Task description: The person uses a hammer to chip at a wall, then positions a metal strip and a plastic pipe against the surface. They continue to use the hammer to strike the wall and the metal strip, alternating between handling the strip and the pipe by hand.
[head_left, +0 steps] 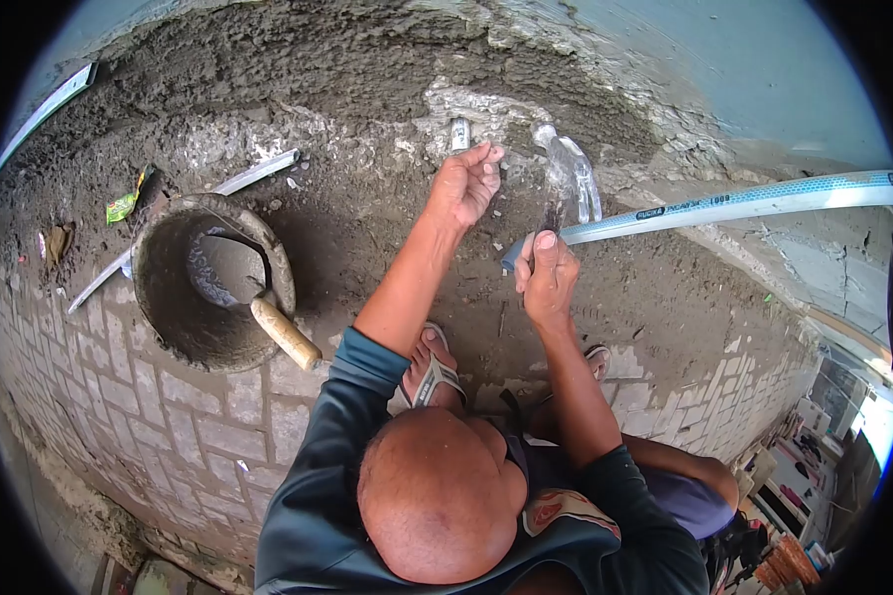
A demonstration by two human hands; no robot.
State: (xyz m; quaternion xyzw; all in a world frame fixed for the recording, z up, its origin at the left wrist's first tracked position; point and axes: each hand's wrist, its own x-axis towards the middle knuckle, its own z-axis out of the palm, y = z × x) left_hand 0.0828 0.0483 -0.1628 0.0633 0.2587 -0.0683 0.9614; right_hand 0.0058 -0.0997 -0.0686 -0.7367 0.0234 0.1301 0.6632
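Observation:
My left hand [463,186] is closed, with its dusty fingers curled together in front of the chipped lower wall. A short grey-white cylinder [460,134] shows just beyond its knuckles; whether the fingers grip it is hidden. In my right hand [546,275], the handle of a claw hammer [573,169] is gripped, head up and pointing toward the wall. Behind that hand runs a white and blue PVC pipe [724,208], whose dark end lies just left of the fingers.
Left of me stands a mortar-crusted bucket [149,288] with a wooden-handled trowel [286,332] in it. Metal strips [258,172] and a green wrapper [124,205] lie behind it. Rough wall plaster [347,74] borders the dirt and paving bricks [233,436]. Clutter [789,565] sits at lower right.

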